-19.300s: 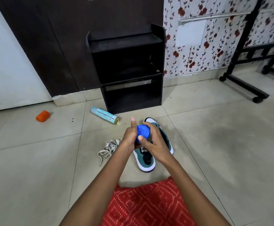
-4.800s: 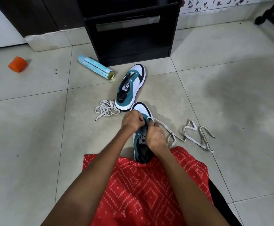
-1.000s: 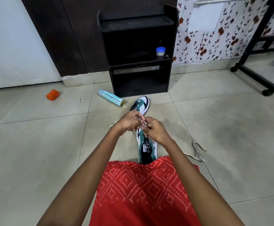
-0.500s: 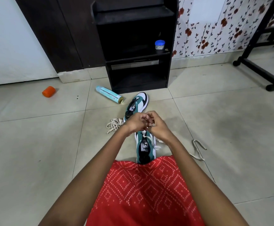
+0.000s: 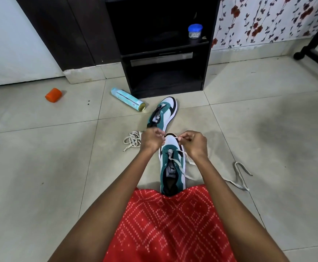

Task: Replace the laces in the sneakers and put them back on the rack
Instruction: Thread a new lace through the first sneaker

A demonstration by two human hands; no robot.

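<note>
We set the near teal-and-white suede sneaker (image 5: 171, 167) on the tiled floor, with its heel against the red patterned garment (image 5: 173, 224) and its toe toward the black wooden shoe rack (image 5: 163, 82). Both hands work above the toe end. The left hand (image 5: 151, 140) and the right hand (image 5: 194, 143) each pinch a run of the flat white lace (image 5: 236, 184) between curled fingers and thumb, and a short span stretches between them. As far as we can tell, the lace sits only in the lowest eyelets. One tail crosses the tongue and the rest trails on the floor to the right.

We judge the step in hand to be seating the lace in the first eyelet pair. To do it well:

- Pull both runs outward with equal tension so the bar lies flat across the toe.
- Check that the lace is not twisted before crossing it.
- Compare the two tails and even them now, as correction is harder later.
- Free the trailing tail from under the right forearm so that it feeds cleanly.

The second teal-and-white sneaker (image 5: 162, 114) lies unlaced just beyond the hands, short of the rack. A loose bundle of off-white lace (image 5: 132, 141) lies beside the left hand. Neither sneaker is on the rack yet.
</note>
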